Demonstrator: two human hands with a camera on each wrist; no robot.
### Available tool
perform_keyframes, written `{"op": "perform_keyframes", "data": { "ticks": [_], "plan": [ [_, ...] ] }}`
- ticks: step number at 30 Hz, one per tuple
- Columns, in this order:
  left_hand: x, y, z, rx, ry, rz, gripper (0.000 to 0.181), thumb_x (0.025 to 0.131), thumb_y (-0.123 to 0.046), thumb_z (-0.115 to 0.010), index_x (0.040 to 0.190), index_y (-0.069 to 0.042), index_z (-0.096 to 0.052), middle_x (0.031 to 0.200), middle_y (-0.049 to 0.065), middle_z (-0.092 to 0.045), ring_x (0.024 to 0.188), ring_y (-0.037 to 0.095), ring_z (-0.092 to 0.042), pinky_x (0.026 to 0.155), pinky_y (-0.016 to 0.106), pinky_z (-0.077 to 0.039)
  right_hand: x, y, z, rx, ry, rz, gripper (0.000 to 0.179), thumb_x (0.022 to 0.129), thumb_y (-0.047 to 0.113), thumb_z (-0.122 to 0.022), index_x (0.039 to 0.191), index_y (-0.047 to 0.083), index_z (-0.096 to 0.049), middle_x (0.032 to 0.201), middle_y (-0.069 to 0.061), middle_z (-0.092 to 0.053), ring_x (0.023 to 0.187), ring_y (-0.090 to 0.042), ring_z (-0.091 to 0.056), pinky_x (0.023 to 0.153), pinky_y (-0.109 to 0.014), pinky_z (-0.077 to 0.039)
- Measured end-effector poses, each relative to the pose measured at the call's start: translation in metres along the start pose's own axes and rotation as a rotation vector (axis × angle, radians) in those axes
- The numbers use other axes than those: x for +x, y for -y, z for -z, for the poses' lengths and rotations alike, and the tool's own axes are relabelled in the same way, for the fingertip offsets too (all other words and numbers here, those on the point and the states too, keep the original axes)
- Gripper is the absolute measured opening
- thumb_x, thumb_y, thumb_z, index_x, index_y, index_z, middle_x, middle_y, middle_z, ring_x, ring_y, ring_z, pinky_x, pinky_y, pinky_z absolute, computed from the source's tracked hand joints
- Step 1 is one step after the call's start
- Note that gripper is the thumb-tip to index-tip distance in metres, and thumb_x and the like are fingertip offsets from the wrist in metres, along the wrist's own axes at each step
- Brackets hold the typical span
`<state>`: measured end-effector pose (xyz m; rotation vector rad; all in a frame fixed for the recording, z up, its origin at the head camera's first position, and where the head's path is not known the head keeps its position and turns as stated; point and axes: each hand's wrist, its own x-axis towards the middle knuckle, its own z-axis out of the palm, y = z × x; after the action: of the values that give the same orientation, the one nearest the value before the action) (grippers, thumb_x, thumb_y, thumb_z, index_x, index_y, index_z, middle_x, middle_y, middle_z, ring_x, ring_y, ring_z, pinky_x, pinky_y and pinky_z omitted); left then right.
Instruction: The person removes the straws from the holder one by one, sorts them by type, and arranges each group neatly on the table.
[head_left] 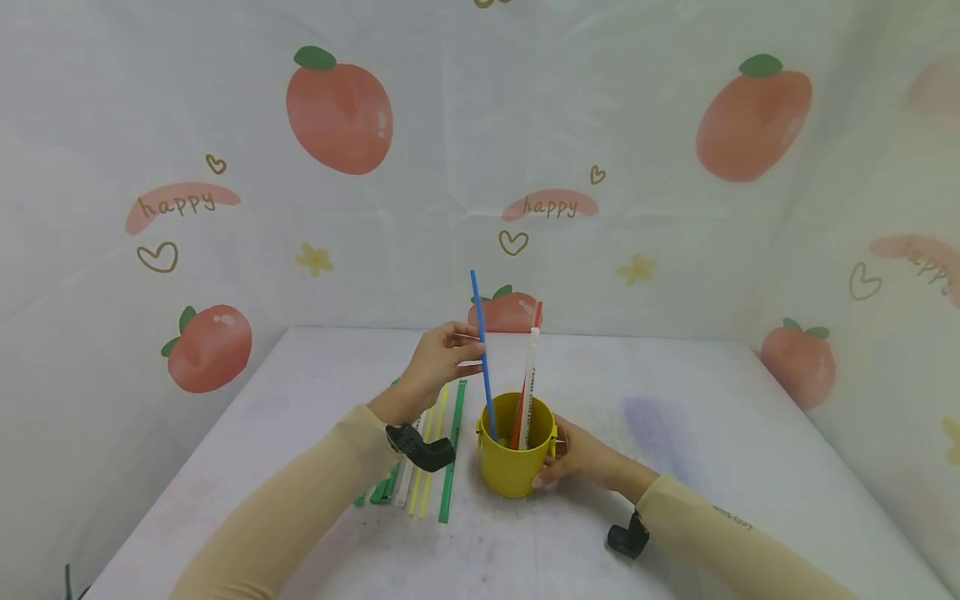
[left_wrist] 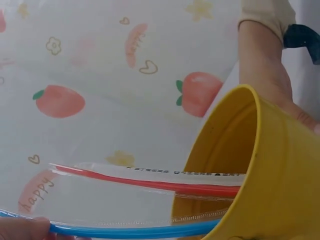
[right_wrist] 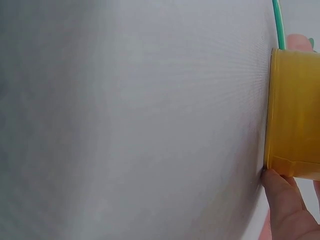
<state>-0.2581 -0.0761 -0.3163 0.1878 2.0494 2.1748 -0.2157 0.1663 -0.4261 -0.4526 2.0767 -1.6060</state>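
In the head view my left hand (head_left: 438,362) pinches a blue straw (head_left: 476,300) partway up its length. The straw's lower end is inside a yellow bucket (head_left: 513,477). A red straw in a clear printed wrapper (head_left: 528,387) leans in the same bucket. The left wrist view shows a clear wrapper around the blue straw (left_wrist: 150,232) too. My right hand (head_left: 581,457) grips the bucket's right side low down, thumb at the front. In the right wrist view its fingers touch the bucket (right_wrist: 296,110) near its base, which stands on the table.
Left of the bucket several straws lie side by side on the table, including a green straw (head_left: 452,458) and a yellow straw (head_left: 427,475). My left forearm partly covers them. A patterned white curtain (head_left: 450,125) hangs behind the white table (head_left: 675,375).
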Motion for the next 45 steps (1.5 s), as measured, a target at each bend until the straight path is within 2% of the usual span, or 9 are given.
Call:
{"op": "perform_keyframes", "data": {
  "ticks": [10, 19, 27, 36, 45],
  "plan": [
    [0.0, -0.013, 0.014, -0.056, -0.012, -0.068, 0.024, 0.089, -0.003, -0.059, 0.112, 0.0, -0.052, 0.096, 0.009, -0.056, 0.097, 0.029, -0.06, 0.085, 0.041, -0.051, -0.001, 0.0, 0.0, -0.015, -0.004, -0.004, 0.099, 0.064, 0.008, -0.085, 0.145, 0.014, -0.027, 0.14, -0.005, -0.041, 0.127, -0.028, -0.036, 0.106, -0.051, -0.028],
    [-0.001, -0.029, 0.029, -0.153, -0.059, -0.076, 0.035, 0.09, -0.004, -0.058, 0.123, -0.006, -0.047, 0.095, 0.006, -0.055, 0.083, 0.016, -0.06, 0.088, 0.041, -0.049, 0.001, -0.004, 0.0, -0.013, -0.006, -0.004, 0.1, 0.063, 0.008, -0.085, 0.145, 0.014, -0.027, 0.14, -0.006, -0.04, 0.128, -0.029, -0.036, 0.106, -0.05, -0.028],
    [0.0, -0.04, 0.046, -0.18, -0.095, -0.108, 0.035, 0.09, -0.005, -0.059, 0.123, -0.009, -0.048, 0.089, 0.003, -0.058, 0.079, 0.013, -0.061, 0.087, 0.038, -0.05, 0.002, -0.006, 0.001, -0.012, 0.0, -0.004, 0.102, 0.063, 0.011, -0.086, 0.145, 0.017, -0.025, 0.141, -0.004, -0.039, 0.13, -0.028, -0.033, 0.107, -0.051, -0.026],
    [0.001, -0.033, 0.064, -0.113, -0.1, -0.081, 0.042, 0.091, -0.008, -0.058, 0.131, -0.006, -0.045, 0.095, 0.006, -0.059, 0.086, 0.016, -0.059, 0.086, 0.034, -0.051, 0.001, -0.002, 0.002, 0.012, 0.026, 0.025, 0.099, 0.064, 0.007, -0.084, 0.144, 0.016, -0.027, 0.139, -0.005, -0.041, 0.123, -0.025, -0.04, 0.104, -0.044, -0.033],
    [0.006, -0.018, 0.084, -0.035, -0.125, -0.024, 0.044, 0.092, -0.01, -0.057, 0.134, -0.003, -0.044, 0.101, 0.005, -0.058, 0.093, 0.017, -0.057, 0.083, 0.029, -0.052, 0.001, -0.002, 0.001, 0.005, 0.022, 0.019, 0.098, 0.063, 0.009, -0.085, 0.143, 0.018, -0.029, 0.138, -0.001, -0.042, 0.124, -0.024, -0.039, 0.105, -0.045, -0.03]
  ]
}}
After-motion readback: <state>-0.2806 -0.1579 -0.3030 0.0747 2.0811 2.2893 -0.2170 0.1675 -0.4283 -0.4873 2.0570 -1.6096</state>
